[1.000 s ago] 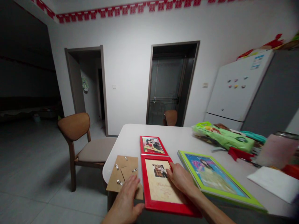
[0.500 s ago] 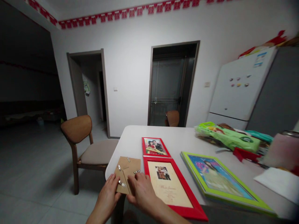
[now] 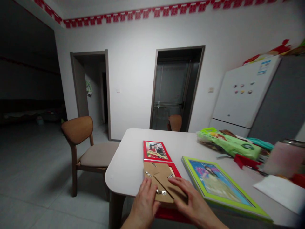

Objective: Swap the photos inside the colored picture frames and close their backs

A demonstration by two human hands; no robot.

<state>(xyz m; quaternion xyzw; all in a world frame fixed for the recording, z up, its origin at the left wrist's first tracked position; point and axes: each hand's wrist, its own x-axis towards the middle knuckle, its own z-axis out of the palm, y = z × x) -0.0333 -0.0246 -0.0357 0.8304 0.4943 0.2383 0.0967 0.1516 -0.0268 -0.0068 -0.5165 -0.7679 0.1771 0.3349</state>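
Observation:
A brown cardboard backing board point(image 3: 162, 178) with small metal clips lies on top of the large red picture frame point(image 3: 176, 170) at the table's near edge. My left hand point(image 3: 145, 200) rests flat on the board's near left part, fingers stretched out. My right hand point(image 3: 190, 200) lies flat on its near right corner, fingers spread. A smaller red frame point(image 3: 154, 150) with a photo sits just beyond the board. A green-framed picture point(image 3: 219, 186) lies to the right.
The white table point(image 3: 126, 162) holds a green package point(image 3: 228, 143), a red object point(image 3: 245, 160), a pink jar point(image 3: 283, 157) and white paper point(image 3: 278, 189) on the right. A wooden chair point(image 3: 83, 143) stands left of the table. A fridge point(image 3: 245, 95) stands at the back right.
The backing board has moved from the table left of the large red frame onto that frame, covering its picture. Both hands moved right with it and now lie flat on it.

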